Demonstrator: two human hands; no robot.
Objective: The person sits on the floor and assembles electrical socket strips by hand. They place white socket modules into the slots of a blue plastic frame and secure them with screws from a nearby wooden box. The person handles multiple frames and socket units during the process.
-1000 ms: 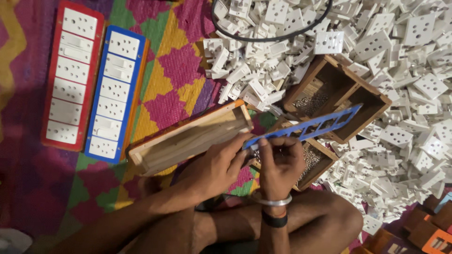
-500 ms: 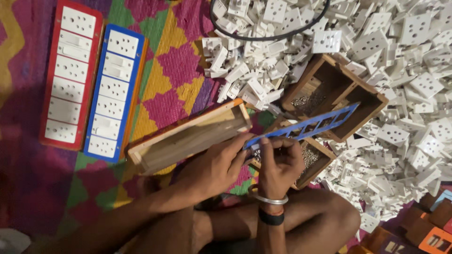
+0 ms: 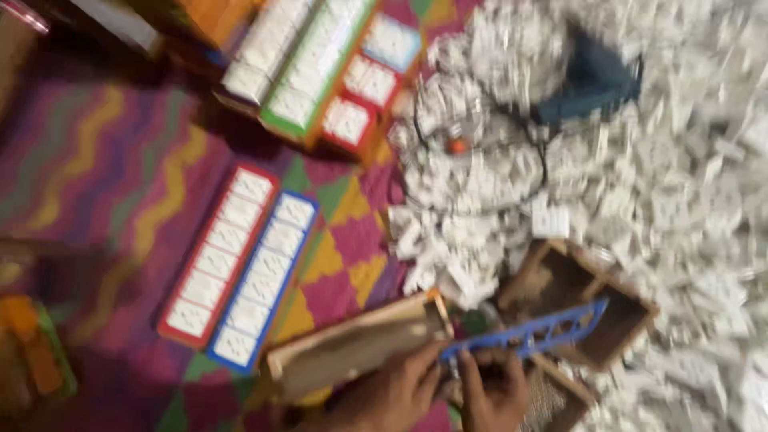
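Both my hands, left point(image 3: 392, 394) and right point(image 3: 492, 394), pinch the blue frame point(image 3: 528, 332) beside the wooden box point(image 3: 596, 308); I'd keep it level.

Blue plastic frame point(image 3: 528, 333); wooden box point(image 3: 356, 354); woven cloth mat point(image 3: 112, 200).

Patterned mat point(image 3: 112, 184) under filled frames point(image 3: 240, 264), white parts heap point(image 3: 640, 160), wooden box point(image 3: 580, 300)

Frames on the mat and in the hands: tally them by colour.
Red frame: 1
Blue frames, one on the mat, one empty in the hands: 2
Green frame, at the top: 1
Total: 4. The red-edged row beside it is too blurred to count.
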